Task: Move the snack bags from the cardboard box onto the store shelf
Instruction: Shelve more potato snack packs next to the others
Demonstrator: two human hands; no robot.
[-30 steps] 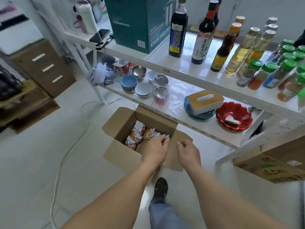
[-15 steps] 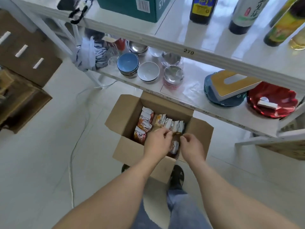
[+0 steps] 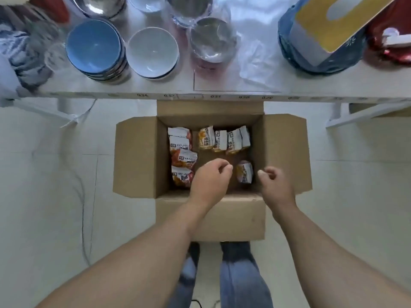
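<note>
1. Your left hand (image 3: 210, 177) and right hand (image 3: 274, 182) hover over the open cardboard box (image 3: 142, 156). Both are loosely curled, fingers half-closed on nothing; neither touches a bag yet.
2. Snack bags, all inside the box: a red-printed column (image 3: 181, 155) along the left wall, a row of yellow-printed ones (image 3: 223, 140) standing along the far wall, and a single yellow bag (image 3: 244, 172) lying alone between your two hands.
3. The step in hand looks like the first pick. The lone bag is nearest; it should come up cleanly with a thumb-and-finger pinch on its crimped top edge.
4. Take the red column with the left hand while the right takes the lone bag, if you want both hands loaded. Grip seams, not the puffed middle; these bags likely slip and crush.
5. Lift straight up, clear of the side flaps, before swinging toward the shelf.
6. Store shelf (image 3: 222, 94): white, just beyond the box. It is crowded with a stack of blue bowls (image 3: 94, 46), a white bowl (image 3: 152, 51), glassware (image 3: 212, 37) and a tissue box (image 3: 329, 25). The freest patch sits right of the glassware, covered by clear plastic film (image 3: 255, 63).
7. Floor is pale tile (image 3: 44, 196); a thin cable (image 3: 83, 210) trails left of the box. Mind your feet.
</note>
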